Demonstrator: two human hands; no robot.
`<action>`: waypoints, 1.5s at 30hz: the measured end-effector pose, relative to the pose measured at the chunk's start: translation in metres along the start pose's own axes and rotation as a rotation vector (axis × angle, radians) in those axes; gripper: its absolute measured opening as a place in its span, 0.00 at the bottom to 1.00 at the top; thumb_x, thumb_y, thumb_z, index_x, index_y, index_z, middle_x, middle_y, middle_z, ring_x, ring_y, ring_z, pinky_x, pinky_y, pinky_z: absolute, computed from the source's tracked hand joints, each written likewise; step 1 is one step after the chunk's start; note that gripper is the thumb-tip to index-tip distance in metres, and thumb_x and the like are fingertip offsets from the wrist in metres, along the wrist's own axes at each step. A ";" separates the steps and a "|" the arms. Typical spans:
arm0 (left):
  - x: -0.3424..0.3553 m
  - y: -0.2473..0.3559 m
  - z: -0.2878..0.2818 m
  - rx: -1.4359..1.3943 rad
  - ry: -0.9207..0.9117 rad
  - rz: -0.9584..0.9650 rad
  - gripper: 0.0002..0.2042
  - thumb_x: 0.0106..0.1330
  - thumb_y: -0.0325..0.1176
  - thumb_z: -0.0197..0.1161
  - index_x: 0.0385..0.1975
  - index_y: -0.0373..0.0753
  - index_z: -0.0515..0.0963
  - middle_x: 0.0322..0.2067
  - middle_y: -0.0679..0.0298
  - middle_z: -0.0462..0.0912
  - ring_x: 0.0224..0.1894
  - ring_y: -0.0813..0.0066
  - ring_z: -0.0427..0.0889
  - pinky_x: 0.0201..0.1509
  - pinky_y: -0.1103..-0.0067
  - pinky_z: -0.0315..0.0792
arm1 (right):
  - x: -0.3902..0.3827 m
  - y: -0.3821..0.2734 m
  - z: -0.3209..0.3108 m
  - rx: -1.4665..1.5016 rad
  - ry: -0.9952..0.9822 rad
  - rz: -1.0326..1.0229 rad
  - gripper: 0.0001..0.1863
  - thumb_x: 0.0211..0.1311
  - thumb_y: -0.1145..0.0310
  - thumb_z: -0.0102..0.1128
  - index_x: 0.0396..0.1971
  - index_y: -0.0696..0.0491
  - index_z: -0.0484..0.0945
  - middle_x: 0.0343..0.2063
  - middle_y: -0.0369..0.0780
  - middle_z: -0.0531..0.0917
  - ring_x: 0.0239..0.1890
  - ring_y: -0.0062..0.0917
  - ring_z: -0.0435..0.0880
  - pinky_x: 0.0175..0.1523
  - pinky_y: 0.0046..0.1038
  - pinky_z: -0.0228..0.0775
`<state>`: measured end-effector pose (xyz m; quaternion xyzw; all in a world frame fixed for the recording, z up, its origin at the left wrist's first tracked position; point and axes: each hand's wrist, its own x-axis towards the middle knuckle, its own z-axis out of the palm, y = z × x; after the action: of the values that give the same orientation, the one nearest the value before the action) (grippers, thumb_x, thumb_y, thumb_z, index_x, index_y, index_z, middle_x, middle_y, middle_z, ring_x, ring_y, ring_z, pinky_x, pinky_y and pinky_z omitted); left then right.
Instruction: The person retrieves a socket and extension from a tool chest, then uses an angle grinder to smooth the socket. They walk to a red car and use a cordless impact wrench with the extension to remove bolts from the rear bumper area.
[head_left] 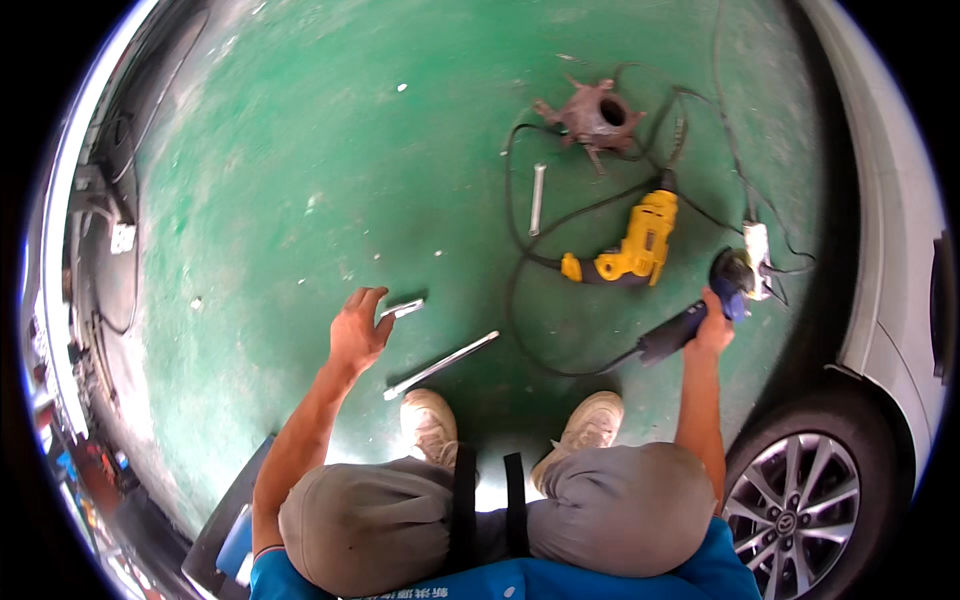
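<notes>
My right hand [712, 328] grips a dark blue and black angle grinder [675, 330] beside a white power strip [757, 255]. My left hand [360, 330] is open, fingers slightly curled, just left of a short silver metal tool [408, 307]; whether it touches that tool I cannot tell. A long silver wrench [440, 365] lies near my shoes, and another wrench [537, 200] lies farther forward. A yellow corded power tool [640, 240] rests on its side among black cables, behind and left of the grinder.
A rusty metal hub part [585, 120] sits at the far end on the green floor [300, 150]. A white car [885, 300] with its wheel [790, 510] stands close on my right. Dark equipment and a cable [120, 230] run along the left edge.
</notes>
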<state>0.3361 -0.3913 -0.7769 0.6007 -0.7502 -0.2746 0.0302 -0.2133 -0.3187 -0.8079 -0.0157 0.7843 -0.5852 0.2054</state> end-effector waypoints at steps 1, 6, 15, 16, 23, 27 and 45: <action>-0.007 -0.017 0.008 0.051 -0.016 -0.018 0.20 0.59 0.35 0.66 0.52 0.42 0.73 0.50 0.57 0.77 0.52 0.51 0.77 0.50 0.63 0.76 | 0.015 0.013 -0.007 -0.063 0.044 0.023 0.21 0.44 0.68 0.76 0.39 0.61 0.82 0.34 0.39 0.82 0.32 0.28 0.81 0.40 0.33 0.77; -0.012 -0.024 0.027 0.151 0.061 0.066 0.14 0.55 0.29 0.64 0.42 0.41 0.74 0.40 0.58 0.77 0.44 0.54 0.79 0.44 0.62 0.76 | 0.032 0.039 -0.014 -0.100 0.060 0.059 0.24 0.41 0.68 0.77 0.40 0.63 0.83 0.37 0.39 0.83 0.33 0.29 0.82 0.42 0.33 0.77; 0.007 0.007 0.038 0.314 -0.081 0.029 0.10 0.54 0.27 0.58 0.36 0.40 0.72 0.37 0.59 0.76 0.43 0.57 0.77 0.44 0.65 0.71 | 0.005 0.014 -0.048 -0.720 -0.015 -0.019 0.38 0.50 0.54 0.75 0.56 0.64 0.73 0.50 0.44 0.81 0.44 0.29 0.82 0.49 0.32 0.75; 0.004 0.012 0.043 0.324 -0.030 0.113 0.09 0.54 0.27 0.58 0.35 0.40 0.71 0.37 0.59 0.76 0.44 0.58 0.77 0.45 0.65 0.70 | 0.008 0.018 -0.061 -0.824 -0.027 -0.092 0.41 0.51 0.52 0.74 0.58 0.64 0.72 0.51 0.45 0.80 0.46 0.29 0.82 0.50 0.32 0.75; 0.005 0.024 0.059 0.312 -0.193 0.236 0.10 0.56 0.28 0.57 0.39 0.38 0.73 0.36 0.59 0.76 0.43 0.56 0.77 0.45 0.66 0.71 | -0.143 -0.029 0.020 -0.802 -0.793 -0.300 0.19 0.61 0.69 0.64 0.52 0.55 0.77 0.40 0.43 0.84 0.39 0.28 0.83 0.45 0.29 0.77; 0.023 0.028 0.036 -0.095 -0.178 -0.185 0.10 0.58 0.28 0.57 0.39 0.34 0.72 0.38 0.52 0.81 0.41 0.45 0.78 0.44 0.61 0.72 | -0.252 0.029 0.085 -0.777 -1.592 -1.091 0.14 0.48 0.69 0.62 0.38 0.51 0.78 0.37 0.37 0.81 0.44 0.30 0.80 0.45 0.33 0.75; -0.108 0.230 -0.398 -0.848 0.226 -0.501 0.08 0.67 0.27 0.63 0.44 0.33 0.81 0.36 0.69 0.82 0.37 0.83 0.75 0.44 0.83 0.70 | -0.299 -0.356 0.076 -0.420 -1.540 -0.465 0.08 0.54 0.72 0.63 0.32 0.57 0.75 0.28 0.44 0.74 0.28 0.42 0.73 0.35 0.37 0.67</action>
<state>0.3116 -0.4124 -0.3062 0.7231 -0.3974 -0.4872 0.2861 0.0090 -0.4206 -0.4058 -0.6116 0.4940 -0.2795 0.5511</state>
